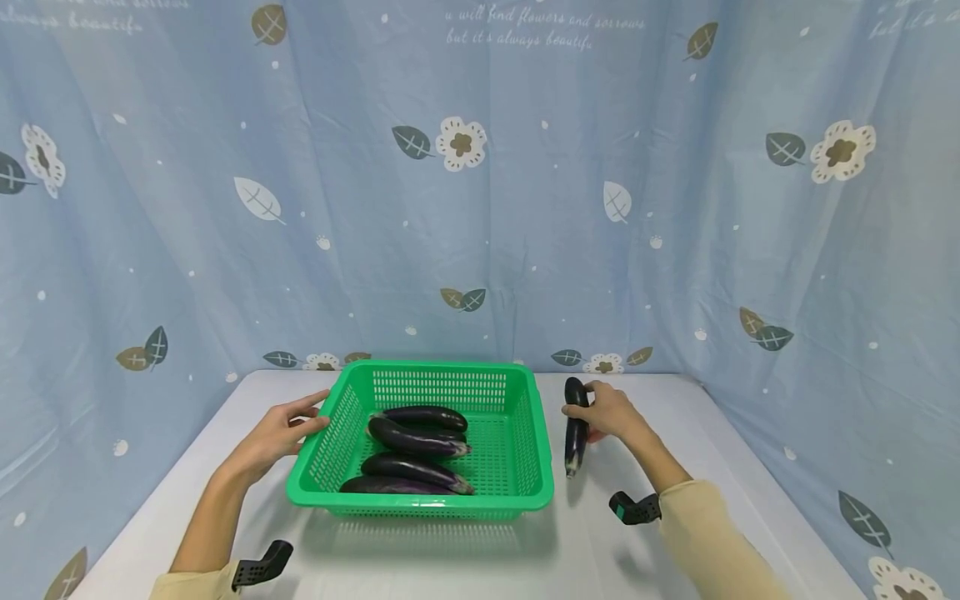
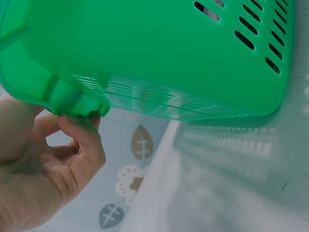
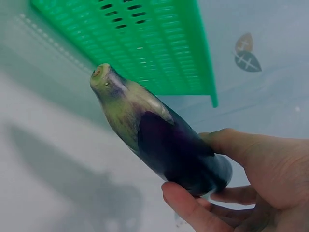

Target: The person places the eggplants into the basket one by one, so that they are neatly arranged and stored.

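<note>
My right hand (image 1: 609, 413) grips a dark purple eggplant (image 1: 575, 446) around its middle, just right of the basket. In the right wrist view the eggplant (image 3: 164, 137) points its pale green stem end toward the camera, thumb on one side and fingers on the other. My left hand (image 1: 276, 435) holds the left rim of a green plastic basket (image 1: 420, 501). Seen from the left wrist, its curled fingers (image 2: 87, 145) meet the underside of the rim. Inside the basket lie several eggplants (image 1: 416, 437), mostly crosswise and toward the left.
The basket stands on a white table (image 1: 630, 550). Behind it hangs a blue curtain (image 1: 525, 208) printed with leaves and flowers, close to the table's far edge. A black wrist camera sits on each sleeve.
</note>
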`<state>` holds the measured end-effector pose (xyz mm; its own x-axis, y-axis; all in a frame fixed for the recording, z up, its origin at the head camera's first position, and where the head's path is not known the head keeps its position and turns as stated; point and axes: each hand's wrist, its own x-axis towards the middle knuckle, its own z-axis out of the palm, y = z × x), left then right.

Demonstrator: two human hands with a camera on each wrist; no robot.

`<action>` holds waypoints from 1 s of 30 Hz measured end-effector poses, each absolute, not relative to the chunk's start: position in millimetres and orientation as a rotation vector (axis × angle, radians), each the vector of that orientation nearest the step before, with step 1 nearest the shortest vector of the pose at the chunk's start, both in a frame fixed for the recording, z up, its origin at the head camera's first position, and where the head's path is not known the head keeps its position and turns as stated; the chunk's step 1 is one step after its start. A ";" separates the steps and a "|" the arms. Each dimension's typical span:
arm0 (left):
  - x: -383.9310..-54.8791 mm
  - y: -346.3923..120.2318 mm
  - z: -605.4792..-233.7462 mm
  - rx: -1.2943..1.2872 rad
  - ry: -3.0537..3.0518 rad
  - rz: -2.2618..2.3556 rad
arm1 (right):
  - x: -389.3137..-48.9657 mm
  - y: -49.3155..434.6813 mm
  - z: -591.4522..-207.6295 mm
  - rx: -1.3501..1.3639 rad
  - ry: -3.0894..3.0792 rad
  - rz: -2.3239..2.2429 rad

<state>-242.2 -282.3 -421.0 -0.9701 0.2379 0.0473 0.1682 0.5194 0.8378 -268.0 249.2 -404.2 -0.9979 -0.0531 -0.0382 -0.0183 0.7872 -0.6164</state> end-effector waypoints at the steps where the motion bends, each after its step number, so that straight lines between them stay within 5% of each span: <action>1: -241.8 -282.1 -420.7 0.356 2.672 1.468 | -268.0 249.2 -400.9 -0.071 2.931 -0.989; 30: -240.5 -281.6 -419.1 0.382 2.651 1.483 | -270.6 220.1 -330.5 -0.133 2.894 -1.001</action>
